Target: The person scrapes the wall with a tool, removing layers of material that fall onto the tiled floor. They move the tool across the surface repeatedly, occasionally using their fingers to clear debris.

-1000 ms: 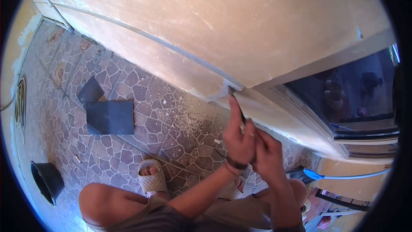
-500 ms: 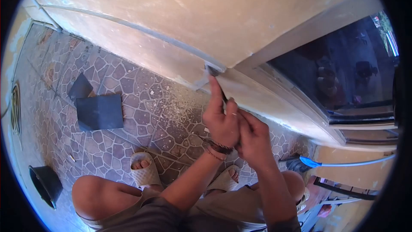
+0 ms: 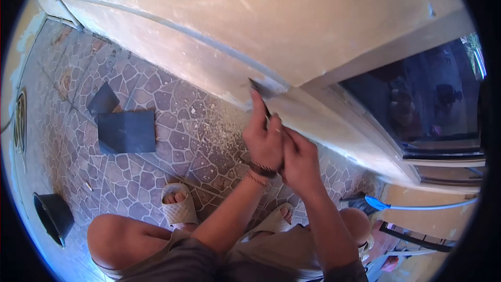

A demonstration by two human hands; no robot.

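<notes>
I am crouched facing a pale plastered wall point(image 3: 292, 15). Both hands grip a thin dark scraper blade point(image 3: 259, 92) together. My left hand point(image 3: 263, 138) has its index finger stretched up along the blade. Pressed against it from the right, my right hand point(image 3: 298, 162) wraps the handle, which is hidden inside the fingers. The blade tip touches a grey patch of filler point(image 3: 271, 86) on the wall, at the corner where a pale window frame point(image 3: 334, 120) begins. White dust and chips point(image 3: 219, 125) lie on the floor below the wall.
The floor is brown stone-pattern tile point(image 3: 130, 177). Two dark square sheets point(image 3: 125, 130) lie on it to the left, and a black bucket point(image 3: 52, 216) stands at the lower left. My sandalled feet point(image 3: 180, 206) and knees are below. A blue-tipped tool point(image 3: 378, 202) lies at the right.
Both hands and the blade shifted slightly along the wall at the frame corner, staying pressed on the filler patch. The view swung a little with my head.
</notes>
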